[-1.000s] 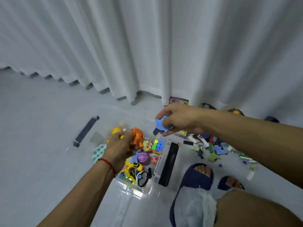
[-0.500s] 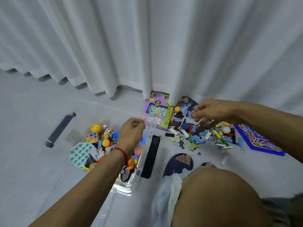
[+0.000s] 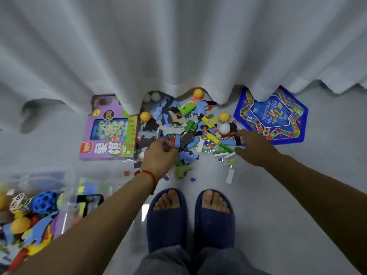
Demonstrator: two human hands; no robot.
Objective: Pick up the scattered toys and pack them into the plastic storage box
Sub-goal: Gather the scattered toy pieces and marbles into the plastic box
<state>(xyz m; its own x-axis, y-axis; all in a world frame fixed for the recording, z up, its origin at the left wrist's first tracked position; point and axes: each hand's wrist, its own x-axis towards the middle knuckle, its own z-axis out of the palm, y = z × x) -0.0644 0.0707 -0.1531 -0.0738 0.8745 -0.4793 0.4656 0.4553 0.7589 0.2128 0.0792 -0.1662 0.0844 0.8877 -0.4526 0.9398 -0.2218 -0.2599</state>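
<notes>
At the far left we see the clear plastic storage box [image 3: 69,187] on the pale floor [image 3: 278,205], partly cut off by the frame edge, already holding a blue holed ball [image 3: 44,202], yellow balls and blue foam shapes. Beyond it lies a purple game box [image 3: 108,133], its top edge tucked under the hem of the white curtain [image 3: 178,46]. The curtain also hangs over the far side of the scattered toys [image 3: 194,132], a heap of foam puzzle pieces, coloured bricks, glass marbles and orange balls, well apart from the storage box. A blue star-shaped game board [image 3: 278,116] lies just right of the heap, one corner under the curtain.

Our left hand [image 3: 160,153], a red cord on its wrist, rests on the heap's near-left edge with fingers curled; we cannot tell whether it grips a piece. Our right hand [image 3: 252,147] reaches over the heap's right side, fingers spread and relaxed, fingertips near a dark brick, holding nothing we can see. Two feet in dark blue slippers [image 3: 188,219] stand just below the heap.
</notes>
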